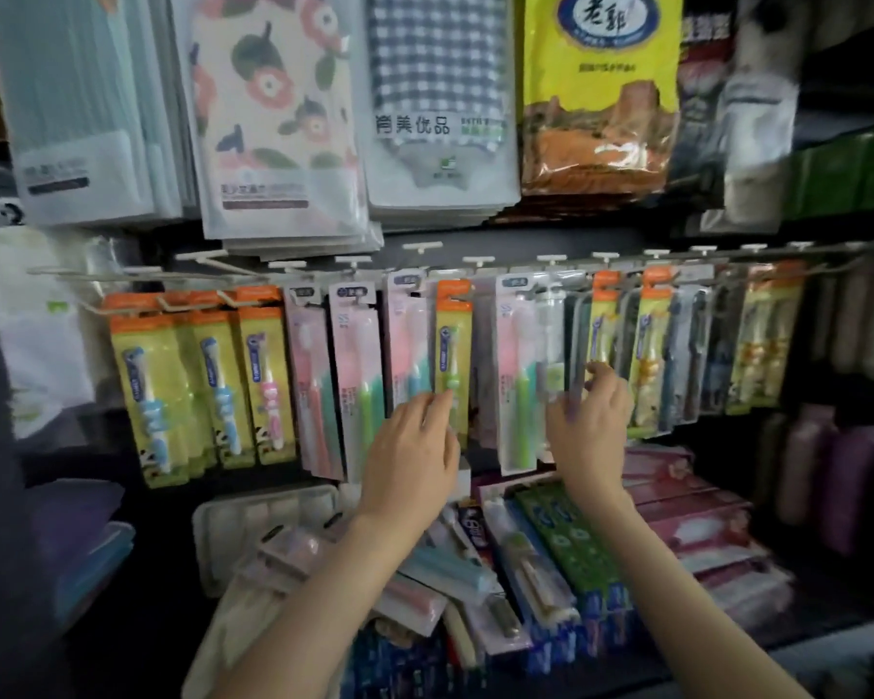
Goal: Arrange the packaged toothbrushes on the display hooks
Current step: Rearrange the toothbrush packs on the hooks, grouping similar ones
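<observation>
orange-topped toothbrush pack (453,340) hung on hook rail (475,272) | left hand (410,441) fingertips touched to pack's lower edge | right hand (589,421) raised below rail, clear pack (558,365) pinched

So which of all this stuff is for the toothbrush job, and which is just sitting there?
For the job:
- orange-topped toothbrush pack, touched by the left hand
- clear toothbrush pack, at the right hand
- display hooks
- loose toothbrush packs below

Just sitting there:
- toothpaste boxes
- floral cloth pack
- checked cloth pack
- yellow bag
</observation>
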